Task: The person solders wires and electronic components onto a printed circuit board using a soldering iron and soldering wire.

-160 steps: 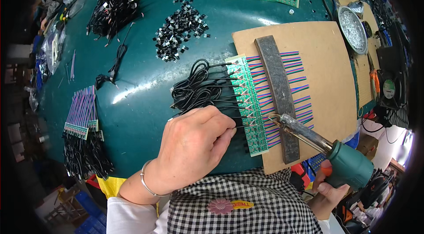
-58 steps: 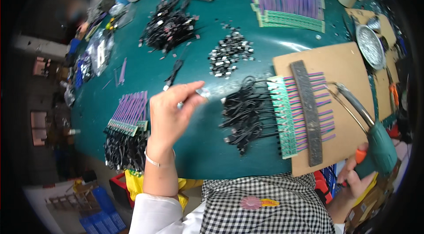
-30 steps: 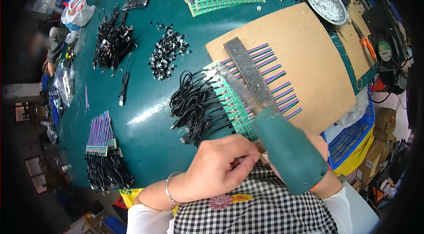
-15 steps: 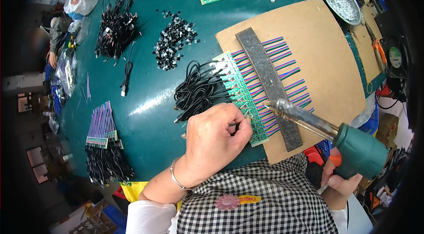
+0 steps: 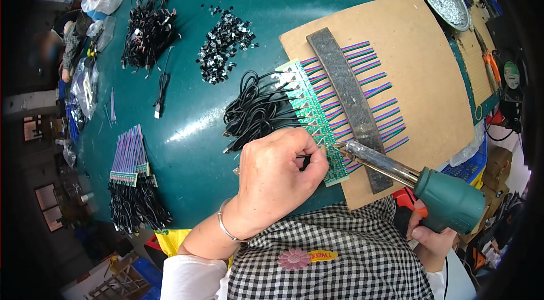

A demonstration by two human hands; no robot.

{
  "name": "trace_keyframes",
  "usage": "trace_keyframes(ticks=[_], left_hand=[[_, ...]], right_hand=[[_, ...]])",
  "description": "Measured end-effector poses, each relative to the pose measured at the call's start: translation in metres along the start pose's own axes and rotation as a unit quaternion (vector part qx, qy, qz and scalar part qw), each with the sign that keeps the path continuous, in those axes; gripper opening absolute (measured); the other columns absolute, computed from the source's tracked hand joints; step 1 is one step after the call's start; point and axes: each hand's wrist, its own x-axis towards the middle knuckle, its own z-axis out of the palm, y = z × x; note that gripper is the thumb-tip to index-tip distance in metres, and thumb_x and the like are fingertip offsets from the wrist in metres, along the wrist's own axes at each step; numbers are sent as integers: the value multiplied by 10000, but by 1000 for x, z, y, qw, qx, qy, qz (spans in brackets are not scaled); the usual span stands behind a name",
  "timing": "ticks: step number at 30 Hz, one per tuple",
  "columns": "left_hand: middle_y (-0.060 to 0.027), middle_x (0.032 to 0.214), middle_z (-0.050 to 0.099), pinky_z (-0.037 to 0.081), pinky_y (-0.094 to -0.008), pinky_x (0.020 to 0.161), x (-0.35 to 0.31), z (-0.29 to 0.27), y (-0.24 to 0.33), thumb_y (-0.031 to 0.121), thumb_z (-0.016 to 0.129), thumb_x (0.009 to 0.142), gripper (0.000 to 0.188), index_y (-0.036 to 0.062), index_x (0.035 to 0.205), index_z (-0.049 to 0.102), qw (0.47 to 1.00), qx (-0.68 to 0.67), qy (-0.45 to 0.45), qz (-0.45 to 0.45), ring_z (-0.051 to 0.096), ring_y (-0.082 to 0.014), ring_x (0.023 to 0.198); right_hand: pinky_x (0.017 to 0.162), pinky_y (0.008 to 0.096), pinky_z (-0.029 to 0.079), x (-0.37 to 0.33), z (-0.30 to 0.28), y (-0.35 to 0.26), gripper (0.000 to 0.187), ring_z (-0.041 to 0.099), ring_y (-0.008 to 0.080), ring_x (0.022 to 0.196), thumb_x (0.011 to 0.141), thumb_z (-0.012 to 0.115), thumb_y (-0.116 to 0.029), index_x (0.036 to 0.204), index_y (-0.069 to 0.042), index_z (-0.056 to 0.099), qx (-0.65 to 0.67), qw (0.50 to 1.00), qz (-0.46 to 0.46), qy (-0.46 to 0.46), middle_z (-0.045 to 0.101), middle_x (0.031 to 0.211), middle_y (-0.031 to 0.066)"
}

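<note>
With left hand [image 5: 281, 172], fingertips together, pinching a black cable [image 5: 306, 160] at green circuit-board strip [image 5: 307, 104], along left edge of brown board [image 5: 422, 67]; with right hand [image 5: 432, 239], gripping soldering gun [image 5: 452, 199], tip near strip. Across glossy dark-green tabletop [image 5: 192, 186], heaped: black connectors [image 5: 225, 45], tangled cables [image 5: 148, 31]. Beyond, in dim room, far left: another person's checked sleeve [image 5: 72, 46].

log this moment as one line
left hand: pinching black cable beside green circuit board | right hand: gripping soldering gun, tip near board | dark bar: across ribbon wires

Black cables [image 5: 255, 117] partly hidden behind the left hand [image 5: 279, 172].
</note>
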Motion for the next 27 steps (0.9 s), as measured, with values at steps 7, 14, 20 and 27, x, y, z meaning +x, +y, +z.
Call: trace_keyframes(ticks=[7,14,20,27], left_hand=[[-6,527,528,354,-171,407,2,-1,0,-38,668,667,151,5,588,547,1000,7,-6,-2,439,-21,443],[-10,525,530,352,-172,408,4,-1,-1,-38,663,663,145,1,587,546,1000,0,-11,-6,442,-14,449],[-14,532,537,366,-171,415,4,-2,-1,-40,660,663,136,-3,592,549,1000,3,-18,-6,455,-15,455],[-11,534,537,360,-173,413,3,-1,0,-31,668,674,138,-5,599,555,1000,5,-14,-10,458,-12,460]], right_hand=[[361,244,431,1,-3,3,558,542,176,458,598,821,-119,997,96,495,-25,999,-9,-19,555,808,133],[356,239,419,5,4,2,557,520,171,433,637,790,-133,1022,101,462,-43,999,-19,-21,541,642,132],[331,215,379,13,-2,0,563,481,145,371,651,773,-141,1025,122,445,10,996,-80,-28,510,517,104],[322,211,374,6,-8,7,592,476,139,365,647,794,-173,1031,127,458,1,996,-92,-20,532,557,108]])
